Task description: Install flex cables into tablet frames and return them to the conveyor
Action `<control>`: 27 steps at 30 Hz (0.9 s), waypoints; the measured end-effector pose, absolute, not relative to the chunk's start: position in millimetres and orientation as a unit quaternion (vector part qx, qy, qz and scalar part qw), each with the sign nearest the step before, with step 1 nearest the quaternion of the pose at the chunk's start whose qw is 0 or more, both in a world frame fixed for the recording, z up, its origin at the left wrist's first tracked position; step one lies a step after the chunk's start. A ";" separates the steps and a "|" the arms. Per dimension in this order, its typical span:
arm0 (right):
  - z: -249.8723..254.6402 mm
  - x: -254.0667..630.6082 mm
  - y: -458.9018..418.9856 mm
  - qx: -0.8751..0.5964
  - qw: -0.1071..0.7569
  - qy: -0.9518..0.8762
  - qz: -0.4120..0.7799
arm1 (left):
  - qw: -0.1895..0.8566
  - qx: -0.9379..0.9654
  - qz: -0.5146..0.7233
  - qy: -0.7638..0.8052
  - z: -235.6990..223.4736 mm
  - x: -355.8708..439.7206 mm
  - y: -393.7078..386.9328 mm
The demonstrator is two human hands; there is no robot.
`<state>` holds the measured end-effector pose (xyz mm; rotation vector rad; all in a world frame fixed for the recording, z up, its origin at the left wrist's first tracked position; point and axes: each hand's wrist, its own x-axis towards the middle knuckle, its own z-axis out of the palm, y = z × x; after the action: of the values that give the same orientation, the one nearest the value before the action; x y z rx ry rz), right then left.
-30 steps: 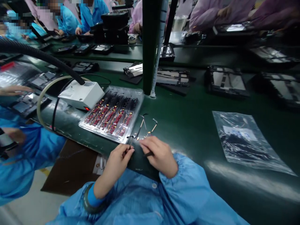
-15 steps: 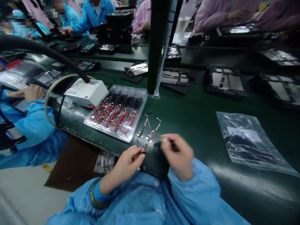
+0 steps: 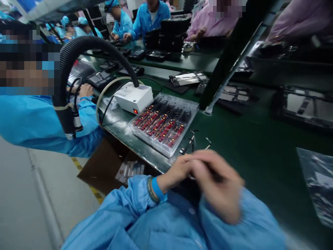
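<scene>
My left hand (image 3: 178, 170) and my right hand (image 3: 221, 185) meet in front of my body at the bench edge. The right hand is blurred, its fingers bent together over the left fingertips. Whatever sits between the fingers is hidden. Just beyond the hands lie a few thin flex cables (image 3: 192, 138) with small connectors, partly covered by the right hand. Left of them is a clear plastic tray (image 3: 170, 151) with rows of small red, gold and black parts (image 3: 162, 126).
A white box (image 3: 134, 97) with a lit red switch and a black hose (image 3: 96, 40) stands behind the tray. A dark post (image 3: 226, 55) rises behind it. A plastic bag (image 3: 317, 173) lies at right. A cardboard box (image 3: 100, 166) sits below the bench edge. A co-worker's blue sleeve (image 3: 85, 116) is at left.
The view has swung to the left, so the bench things appear further right. My right hand has moved in from apart to meet the left. The thin black cable in my left fingers is now hidden.
</scene>
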<state>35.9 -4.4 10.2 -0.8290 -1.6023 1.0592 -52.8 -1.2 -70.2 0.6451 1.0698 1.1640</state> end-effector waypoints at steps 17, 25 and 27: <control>-89.4 286.3 -54.1 -0.601 0.739 -0.136 0.274 | 0.835 0.093 0.392 0.376 -20.2 3.8 48.0; -93.2 288.3 -37.0 -0.587 0.746 -0.217 0.229 | 0.736 0.176 0.447 0.477 -1.2 107.4 157.1; -94.3 287.6 -39.0 -0.601 0.734 -0.230 0.217 | 0.685 0.213 0.463 0.521 -2.9 134.3 194.5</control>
<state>287.6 -39.0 -94.3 -1.3205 -0.5067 0.4766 134.3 194.5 -2.9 0.4768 1.1664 1.0372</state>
